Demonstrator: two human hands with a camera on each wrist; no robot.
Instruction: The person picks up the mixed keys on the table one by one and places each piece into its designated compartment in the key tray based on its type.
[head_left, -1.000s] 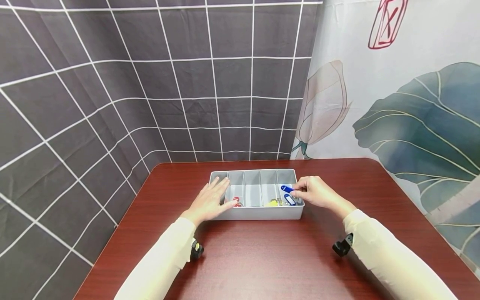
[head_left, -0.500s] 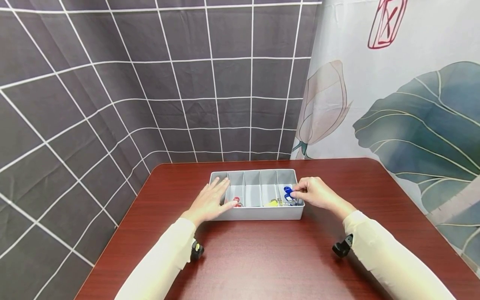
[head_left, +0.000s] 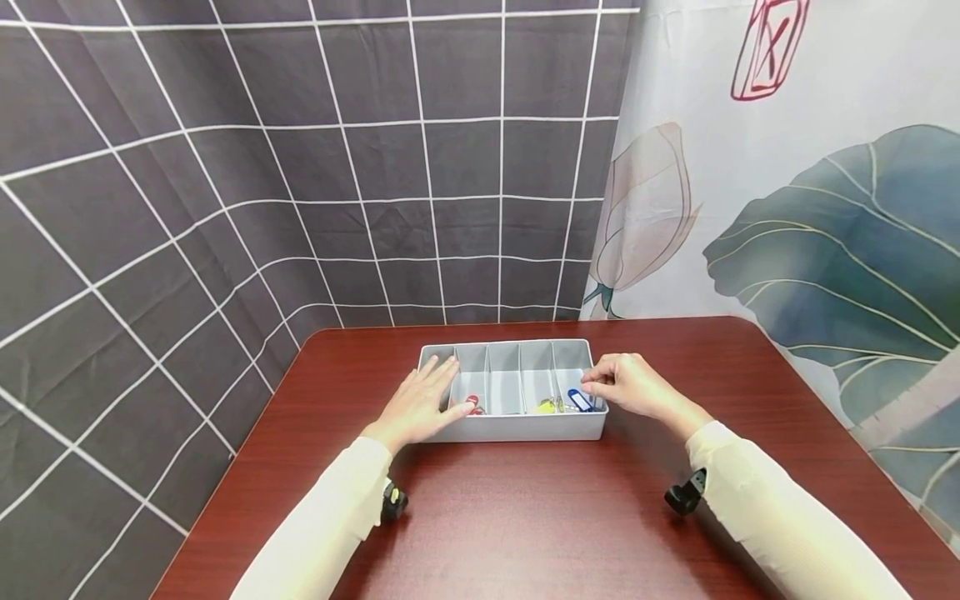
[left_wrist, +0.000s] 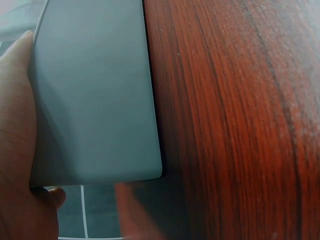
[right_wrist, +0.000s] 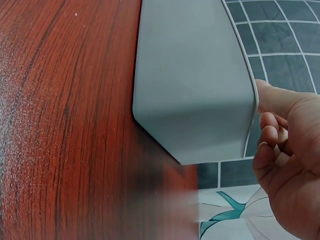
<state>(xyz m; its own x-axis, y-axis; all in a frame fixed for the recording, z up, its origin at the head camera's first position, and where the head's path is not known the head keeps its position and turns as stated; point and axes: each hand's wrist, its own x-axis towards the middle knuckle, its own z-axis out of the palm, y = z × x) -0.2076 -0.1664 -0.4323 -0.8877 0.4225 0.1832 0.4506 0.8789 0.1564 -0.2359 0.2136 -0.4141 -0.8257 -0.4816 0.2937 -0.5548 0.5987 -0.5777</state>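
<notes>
A light grey divided tray sits on the table, its compartments in a row. My left hand lies over its left end, fingers spread and fairly straight, the thumb reaching across the front rim near a red key tag. A yellow key tag with metal rings lies toward the right. In the rightmost compartment rests a blue key tag with a white label. Over the tray's right wall my right hand has thumb and fingertips close together, its other fingers curled; I cannot tell whether it holds anything.
The tray stands near the back of a reddish-brown wooden table. Behind it hangs a dark grid-patterned cloth, beside a white floral cloth on the right. Each wrist wears a black camera.
A blue key tag held in my right fingertips a second ago turned and dropped lower, and is now out of sight. The other blue tag still shows. My left hand has stayed put.
</notes>
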